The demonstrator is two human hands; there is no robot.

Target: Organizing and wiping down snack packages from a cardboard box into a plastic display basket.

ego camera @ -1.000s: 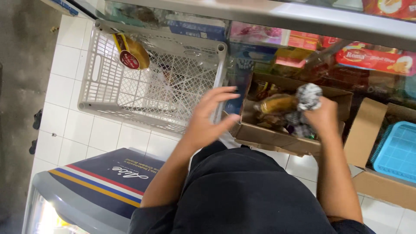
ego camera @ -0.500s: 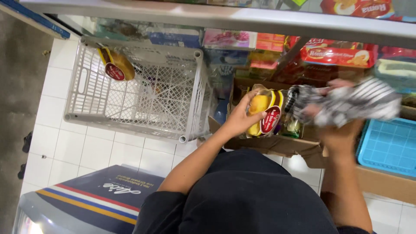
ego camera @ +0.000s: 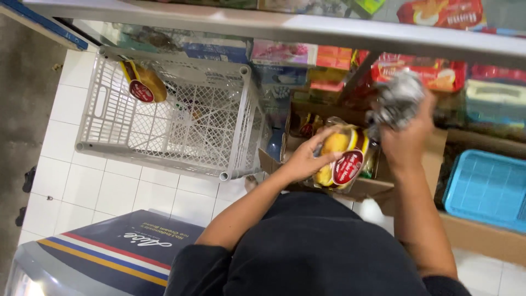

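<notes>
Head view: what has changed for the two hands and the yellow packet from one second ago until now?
The left hand left the crate's edge, reached into the cardboard box and took hold of a yellow packet, now lifted slightly. The right hand rose with its crumpled silvery wrapper, keeping its grip. Unchanged: the white plastic crate with one yellow packet inside, and the blue tray.

R hand (ego camera: pixel 406 143) hides wrapper bundle (ego camera: pixel 395 98) base | blurred | blue tray (ego camera: pixel 487 189) cut R edge

Glossy plastic snack pack (ego camera: pixel 342 159), matt cardboard box (ego camera: pixel 372 189)
</notes>
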